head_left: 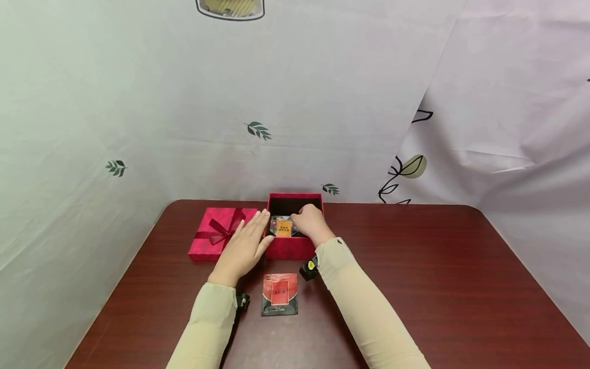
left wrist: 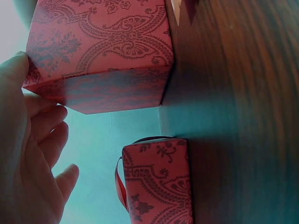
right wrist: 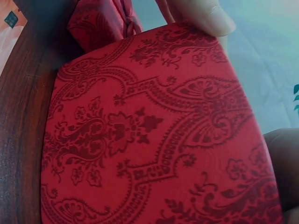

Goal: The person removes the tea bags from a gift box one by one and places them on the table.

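Note:
A red patterned gift box stands uncovered near the back of the table, its inside dark. A sachet with an orange label is in its opening, the right part covered by my right hand. The curled fingers of that hand pinch the sachet's right edge; their tips are hidden. My left hand lies with straight fingers along the box's left side, its thumb at the front corner. In the left wrist view, the fingertips of the left hand are at the box's edge.
The red lid with its dark red ribbon bow lies left of the box, partly behind the left hand. A red and black sachet lies flat in front of the box. A pale printed cloth hangs behind the brown table.

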`<action>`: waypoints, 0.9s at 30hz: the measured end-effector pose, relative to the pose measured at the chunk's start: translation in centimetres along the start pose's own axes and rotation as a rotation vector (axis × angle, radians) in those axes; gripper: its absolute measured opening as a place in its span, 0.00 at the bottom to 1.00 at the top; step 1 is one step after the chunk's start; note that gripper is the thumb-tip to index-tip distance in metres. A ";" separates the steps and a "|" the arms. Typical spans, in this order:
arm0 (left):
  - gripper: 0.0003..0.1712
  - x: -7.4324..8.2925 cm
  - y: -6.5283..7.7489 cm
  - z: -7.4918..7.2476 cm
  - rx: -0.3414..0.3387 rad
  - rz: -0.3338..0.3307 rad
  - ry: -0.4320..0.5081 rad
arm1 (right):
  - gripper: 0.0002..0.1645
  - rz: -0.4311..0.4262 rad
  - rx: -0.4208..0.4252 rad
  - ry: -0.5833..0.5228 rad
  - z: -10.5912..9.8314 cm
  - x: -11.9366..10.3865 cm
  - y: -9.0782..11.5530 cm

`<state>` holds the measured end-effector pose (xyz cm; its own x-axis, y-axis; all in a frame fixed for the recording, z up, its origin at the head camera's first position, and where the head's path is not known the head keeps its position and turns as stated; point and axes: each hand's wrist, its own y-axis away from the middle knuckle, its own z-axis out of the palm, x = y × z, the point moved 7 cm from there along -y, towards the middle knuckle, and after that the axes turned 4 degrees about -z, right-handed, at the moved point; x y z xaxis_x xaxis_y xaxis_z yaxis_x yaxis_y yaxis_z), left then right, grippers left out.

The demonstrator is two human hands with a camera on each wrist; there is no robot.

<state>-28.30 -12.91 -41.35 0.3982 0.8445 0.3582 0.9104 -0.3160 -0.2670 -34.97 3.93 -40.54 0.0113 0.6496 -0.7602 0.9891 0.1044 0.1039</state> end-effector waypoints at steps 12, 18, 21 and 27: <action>0.39 0.0 -0.1 0.0 -0.013 -0.006 -0.001 | 0.21 0.019 0.015 0.010 0.3 0.4 -0.2; 0.39 0.0 -0.1 0.1 -0.011 -0.008 -0.005 | 0.23 0.025 0.024 -0.011 0.3 0.3 -0.1; 0.39 0.1 -0.1 0.0 -0.012 -0.009 -0.005 | 0.26 0.014 0.037 -0.032 0.1 0.1 0.0; 0.39 0.1 0.0 0.0 -0.012 -0.012 -0.002 | 0.22 -0.031 0.073 -0.055 -0.2 -0.2 0.1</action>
<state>-28.28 -12.82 -41.28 0.3868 0.8491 0.3597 0.9166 -0.3110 -0.2514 -34.89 3.98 -40.25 -0.0136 0.6041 -0.7968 0.9971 0.0675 0.0341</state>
